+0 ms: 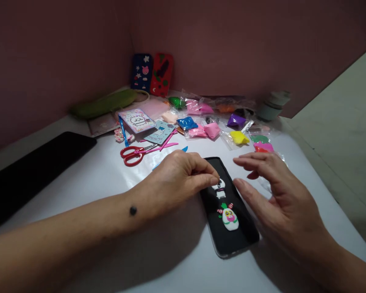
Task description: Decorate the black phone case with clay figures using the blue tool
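Note:
A black phone case (236, 242) lies flat before me, tilted slightly across the table. On its lower half is a white clay figure (230, 220) with a yellow and pink face, striped horns and a green top. Above it sits a smaller white clay figure (221, 194) with black details, its head partly covered by my fingers. My left hand (183, 175) is closed in a pinch at that head; whatever is between the fingertips is hidden. Beside the case's right edge, my right hand (280, 199) is open, thumb and fingers apart, with nothing visible in it.
Beyond the hands lie red-handled scissors (132, 156), a blue clay tool (185, 149), printed cards (137, 121) and several clay packets (212, 130). Two decorated cases (142, 73) lean on the wall. A green pouch (106, 103) and black mat (42, 171) are left.

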The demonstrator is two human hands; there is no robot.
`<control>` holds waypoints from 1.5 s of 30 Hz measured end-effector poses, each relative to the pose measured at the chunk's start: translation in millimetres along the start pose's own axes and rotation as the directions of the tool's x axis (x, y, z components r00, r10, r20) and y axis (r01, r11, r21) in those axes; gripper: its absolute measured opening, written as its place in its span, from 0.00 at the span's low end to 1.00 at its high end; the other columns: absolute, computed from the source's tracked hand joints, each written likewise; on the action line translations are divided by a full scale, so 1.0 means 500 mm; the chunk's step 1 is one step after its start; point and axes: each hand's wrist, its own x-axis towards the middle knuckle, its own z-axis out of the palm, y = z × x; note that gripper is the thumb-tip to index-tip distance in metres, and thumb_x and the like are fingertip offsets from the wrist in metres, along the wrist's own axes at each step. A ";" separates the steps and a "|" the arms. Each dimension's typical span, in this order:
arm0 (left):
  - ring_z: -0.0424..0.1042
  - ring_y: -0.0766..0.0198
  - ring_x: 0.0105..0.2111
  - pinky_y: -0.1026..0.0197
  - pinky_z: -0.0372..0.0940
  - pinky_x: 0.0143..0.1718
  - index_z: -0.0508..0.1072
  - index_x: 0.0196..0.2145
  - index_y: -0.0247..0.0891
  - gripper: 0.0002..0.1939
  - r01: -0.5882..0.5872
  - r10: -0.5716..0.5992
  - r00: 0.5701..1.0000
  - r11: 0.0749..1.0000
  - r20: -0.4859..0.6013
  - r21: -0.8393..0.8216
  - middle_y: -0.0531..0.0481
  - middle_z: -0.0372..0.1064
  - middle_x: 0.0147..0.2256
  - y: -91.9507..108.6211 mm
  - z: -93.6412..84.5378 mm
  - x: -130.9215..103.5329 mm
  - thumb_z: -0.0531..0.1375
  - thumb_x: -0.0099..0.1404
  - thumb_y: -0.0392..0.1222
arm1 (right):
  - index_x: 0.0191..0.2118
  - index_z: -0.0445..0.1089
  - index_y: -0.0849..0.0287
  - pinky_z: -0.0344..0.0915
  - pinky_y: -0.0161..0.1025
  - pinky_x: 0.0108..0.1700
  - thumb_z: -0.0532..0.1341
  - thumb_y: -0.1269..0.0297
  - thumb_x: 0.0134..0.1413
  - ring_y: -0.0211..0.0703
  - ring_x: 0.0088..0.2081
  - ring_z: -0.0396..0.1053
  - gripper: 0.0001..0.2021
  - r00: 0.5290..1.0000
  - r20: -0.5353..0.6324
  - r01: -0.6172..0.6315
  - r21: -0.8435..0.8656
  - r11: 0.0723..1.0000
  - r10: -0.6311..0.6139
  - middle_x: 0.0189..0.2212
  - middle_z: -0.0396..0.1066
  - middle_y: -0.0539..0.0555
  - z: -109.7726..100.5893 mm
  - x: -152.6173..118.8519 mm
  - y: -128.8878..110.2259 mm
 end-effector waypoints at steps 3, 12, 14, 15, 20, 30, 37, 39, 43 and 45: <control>0.69 0.69 0.30 0.69 0.60 0.32 0.79 0.27 0.38 0.06 0.116 -0.110 0.991 0.990 0.071 -0.080 0.57 0.73 0.26 0.011 0.004 -0.010 0.61 0.59 0.35 | 0.43 0.70 0.59 0.65 0.43 0.39 0.61 0.72 0.54 0.47 0.40 0.67 0.10 0.976 -0.018 0.219 -0.018 0.976 -0.219 0.36 0.68 0.57 0.003 -0.010 -0.019; 0.52 0.74 0.17 0.68 0.48 0.19 0.78 0.26 0.36 0.08 0.316 -0.285 0.939 0.937 0.195 -0.151 0.59 0.57 0.15 0.023 0.001 -0.017 0.62 0.59 0.42 | 0.42 0.71 0.59 0.64 0.41 0.35 0.61 0.79 0.54 0.42 0.33 0.67 0.11 0.935 0.025 0.355 -0.036 0.934 -0.354 0.31 0.70 0.55 0.006 -0.027 -0.024; 0.52 0.74 0.17 0.68 0.45 0.18 0.77 0.26 0.36 0.10 0.340 -0.301 0.928 0.926 0.220 -0.165 0.59 0.55 0.14 0.020 -0.002 -0.016 0.63 0.58 0.45 | 0.42 0.71 0.59 0.64 0.41 0.35 0.61 0.79 0.53 0.42 0.34 0.67 0.12 0.932 0.038 0.362 -0.040 0.931 -0.361 0.32 0.71 0.55 0.004 -0.027 -0.022; 0.52 0.74 0.17 0.68 0.45 0.18 0.77 0.26 0.36 0.10 0.354 -0.310 0.921 0.920 0.236 -0.170 0.59 0.56 0.14 0.019 -0.003 -0.016 0.63 0.58 0.46 | 0.42 0.71 0.59 0.64 0.41 0.36 0.61 0.79 0.53 0.42 0.34 0.67 0.12 0.933 0.040 0.359 -0.042 0.933 -0.357 0.32 0.71 0.55 0.004 -0.027 -0.021; 0.55 0.73 0.16 0.67 0.47 0.18 0.78 0.30 0.35 0.11 0.421 -0.340 0.884 0.878 0.320 -0.229 0.58 0.58 0.15 0.015 -0.004 -0.012 0.63 0.57 0.47 | 0.40 0.71 0.60 0.64 0.41 0.36 0.61 0.79 0.52 0.42 0.34 0.68 0.10 0.942 0.017 0.335 -0.040 0.941 -0.335 0.31 0.71 0.55 0.006 -0.025 -0.019; 0.53 0.73 0.17 0.66 0.45 0.18 0.76 0.25 0.35 0.10 0.377 -0.321 0.901 0.912 0.291 -0.164 0.58 0.57 0.16 0.014 -0.003 -0.014 0.62 0.55 0.45 | 0.39 0.72 0.60 0.64 0.41 0.34 0.61 0.79 0.52 0.42 0.33 0.67 0.10 0.929 0.023 0.369 -0.036 0.929 -0.369 0.30 0.71 0.55 0.004 -0.025 -0.027; 0.55 0.72 0.19 0.68 0.48 0.19 0.74 0.25 0.36 0.06 0.331 -0.278 0.921 0.927 0.272 -0.176 0.58 0.59 0.18 0.028 0.006 -0.018 0.61 0.55 0.40 | 0.34 0.67 0.56 0.63 0.41 0.33 0.58 0.78 0.53 0.41 0.30 0.67 0.08 0.950 -0.010 0.310 -0.033 0.950 -0.311 0.27 0.69 0.52 0.009 -0.021 -0.029; 0.56 0.72 0.20 0.68 0.50 0.19 0.74 0.26 0.37 0.08 0.309 -0.248 0.926 0.931 0.284 -0.196 0.58 0.60 0.18 0.026 0.001 -0.016 0.61 0.56 0.44 | 0.32 0.67 0.55 0.63 0.38 0.31 0.59 0.76 0.54 0.39 0.28 0.66 0.07 0.986 -0.043 0.163 0.015 0.986 -0.163 0.26 0.68 0.49 0.004 -0.013 -0.023; 0.56 0.72 0.17 0.69 0.50 0.17 0.74 0.23 0.37 0.09 0.271 -0.257 0.941 0.962 0.219 -0.034 0.57 0.60 0.17 0.021 -0.023 -0.005 0.59 0.57 0.43 | 0.30 0.72 0.53 0.65 0.38 0.34 0.63 0.68 0.54 0.41 0.33 0.69 0.03 0.980 -0.046 -0.183 0.166 0.969 0.193 0.31 0.73 0.49 -0.011 0.004 0.011; 0.57 0.72 0.16 0.70 0.49 0.15 0.72 0.21 0.36 0.09 0.274 -0.294 0.933 0.954 0.209 0.119 0.56 0.62 0.16 0.018 -0.037 0.001 0.58 0.57 0.40 | 0.31 0.73 0.52 0.68 0.40 0.35 0.65 0.61 0.52 0.44 0.36 0.72 0.03 0.912 0.081 -0.406 0.325 0.854 0.402 0.38 0.74 0.51 -0.017 0.009 0.034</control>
